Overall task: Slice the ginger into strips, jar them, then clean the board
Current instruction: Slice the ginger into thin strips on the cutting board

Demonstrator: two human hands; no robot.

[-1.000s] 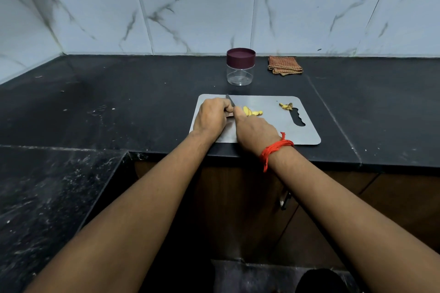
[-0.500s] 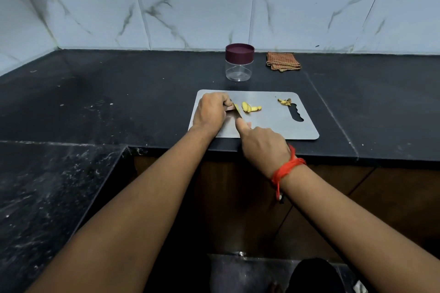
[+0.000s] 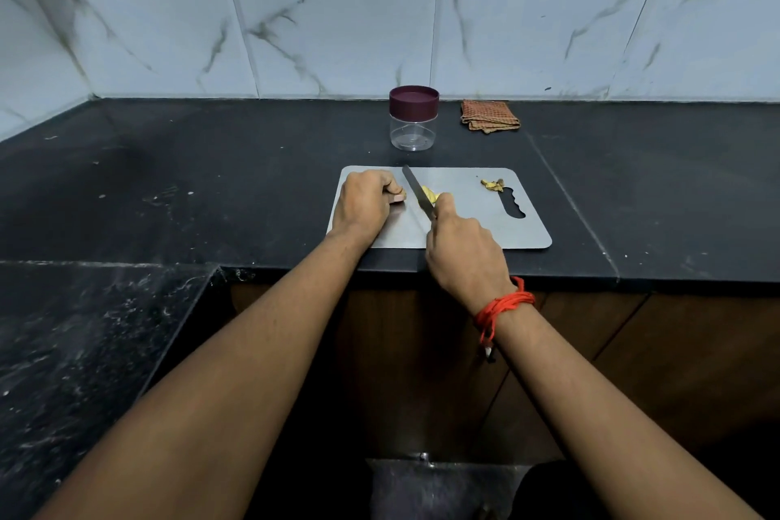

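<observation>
As the head camera gave the only view, everything had to be read from above and behind the arms. A grey board (image 3: 485,232) lay flat near the front edge of the dark counter (image 3: 211,182), probably so that both arms could work on it without stretching.

The right hand (image 3: 462,249) was closed round the handle of a knife (image 3: 418,192), with one finger reaching forward toward the blade. I judged that grip suited to fine cuts. The knife's long axis ran from near right to far left, its tip pointing away toward the jar (image 3: 413,118).

The ginger (image 3: 431,194) was a small yellow heap near the middle of the board, right against the blade's right side. It seemed to stretch alongside the blade, though the pieces were too small to be sure.

The left hand (image 3: 365,203) rested on the board's left part with its fingers curled under, close to the blade. I could not tell whether they pinned a piece.

Brownish scraps (image 3: 492,184) sat by the board's handle slot, apart from the heap and likely set aside as waste. The jar stood beyond the board with its lid on, and a folded cloth (image 3: 489,116) lay to its right, presumably for the cleaning.
</observation>
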